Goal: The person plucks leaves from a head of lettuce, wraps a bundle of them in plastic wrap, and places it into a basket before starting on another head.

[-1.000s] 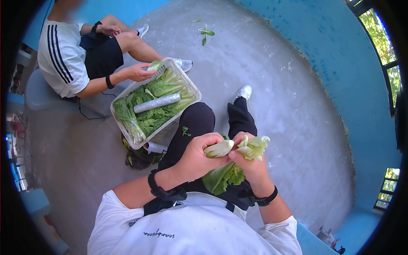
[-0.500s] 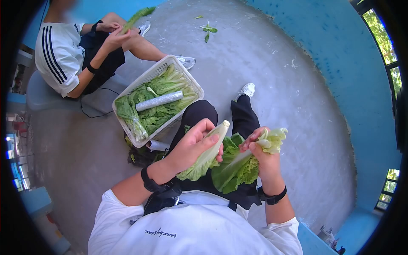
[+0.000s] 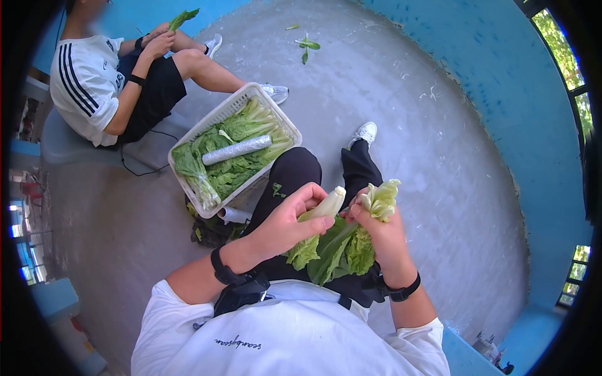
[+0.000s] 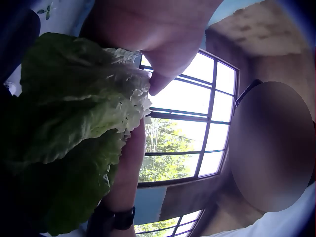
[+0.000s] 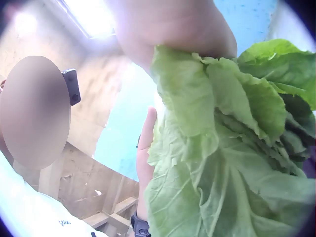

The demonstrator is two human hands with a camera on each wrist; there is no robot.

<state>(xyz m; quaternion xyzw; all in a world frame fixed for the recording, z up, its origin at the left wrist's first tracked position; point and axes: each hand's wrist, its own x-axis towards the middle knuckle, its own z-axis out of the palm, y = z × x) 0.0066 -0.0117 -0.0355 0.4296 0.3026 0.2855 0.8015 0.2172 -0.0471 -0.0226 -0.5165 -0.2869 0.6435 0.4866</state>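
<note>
In the head view my left hand (image 3: 282, 224) holds a small lettuce head (image 3: 330, 204) between thumb and fingers, its pale cut stem end pointing up and away. Beside it, my right hand (image 3: 384, 243) grips loose lettuce leaves (image 3: 380, 199); their pale crinkled ends stick out above the thumb. Broad green leaves (image 3: 332, 255) hang below both hands over my lap. Close leaves (image 4: 74, 98) fill much of the left wrist view. In the right wrist view, light green leaves (image 5: 197, 148) spread below the palm and hide the fingertips.
A white crate (image 3: 179, 169) of lettuce stands ahead on the left, with a wrapped roll (image 3: 237, 150) on top. Beyond it a seated person (image 3: 94, 88) holds a green leaf (image 3: 183, 19). Leaf scraps (image 3: 306, 45) lie on the floor. Another roll (image 3: 234, 215) sits below the crate.
My hands were together, moved apart with the lettuce head and leaves, and are now close again. The other person drew a hand back from the crate and now holds up a leaf.
</note>
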